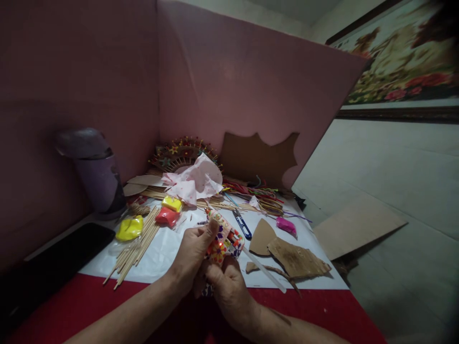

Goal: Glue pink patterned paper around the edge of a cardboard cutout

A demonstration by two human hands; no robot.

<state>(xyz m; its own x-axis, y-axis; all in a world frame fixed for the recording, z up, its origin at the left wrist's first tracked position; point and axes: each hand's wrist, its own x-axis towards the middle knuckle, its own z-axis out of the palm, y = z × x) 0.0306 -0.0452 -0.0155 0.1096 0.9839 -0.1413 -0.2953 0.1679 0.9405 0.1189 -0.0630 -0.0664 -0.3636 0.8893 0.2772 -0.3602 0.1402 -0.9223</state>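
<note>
A flower-patterned hot glue gun [225, 234] is held between both hands above the front of the white sheet, its nozzle pointing away and a small red light lit on its side. A translucent glue stick [267, 271] sticks out toward the lower right. My left hand [193, 246] is closed on the gun's near left side, thumb on top. Lower down, my right hand [227, 286] is wrapped round the handle, whose fingers are partly hidden. Just beyond the gun lie blue thread snips [243, 224]. To its right are a cut cardboard piece [263, 237] and torn brown cardboard [299, 258].
Bamboo sticks [138, 246], yellow clay [129, 228] and red clay packets [168, 217] lie left; pink clay [286, 226] lies right. Behind are pink cloth [195, 181], coloured pipe cleaners [256, 191] and a decorated fan shape [182, 155]. A purple tumbler [98, 179] and phone [73, 251] stand left.
</note>
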